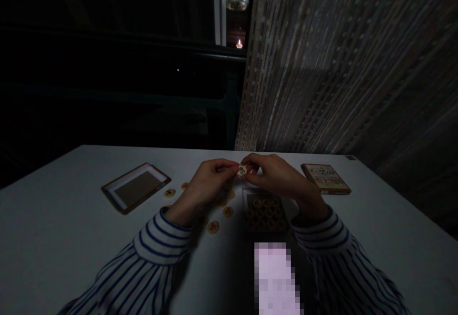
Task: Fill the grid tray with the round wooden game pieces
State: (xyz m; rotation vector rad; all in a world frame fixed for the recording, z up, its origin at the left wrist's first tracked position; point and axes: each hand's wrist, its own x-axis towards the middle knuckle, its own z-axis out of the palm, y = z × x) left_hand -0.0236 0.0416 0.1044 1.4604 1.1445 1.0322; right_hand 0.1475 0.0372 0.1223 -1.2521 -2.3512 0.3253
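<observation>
Both hands meet above the middle of the white table (89, 238) around one round xiangqi piece (242, 170) with a dark character on its pale face. My left hand (211, 176) pinches its left edge between thumb and fingertips. From the other side, the closed fingers of my right hand (274, 174) grip the same piece. Below my right hand lies a dark open box (245, 215) with several pieces set in rows. Loose pieces, among them a red-marked one (213, 227) and a black-marked one (169, 193), are scattered under and beside my left hand, which partly hides some.
An open, shallow box lid or tray (138, 188) rests at the left. On the right lies a closed box with a printed cover (326, 178). A pixelated bright rectangle (275, 277) covers the near middle. Behind the table hangs a string curtain (304, 67).
</observation>
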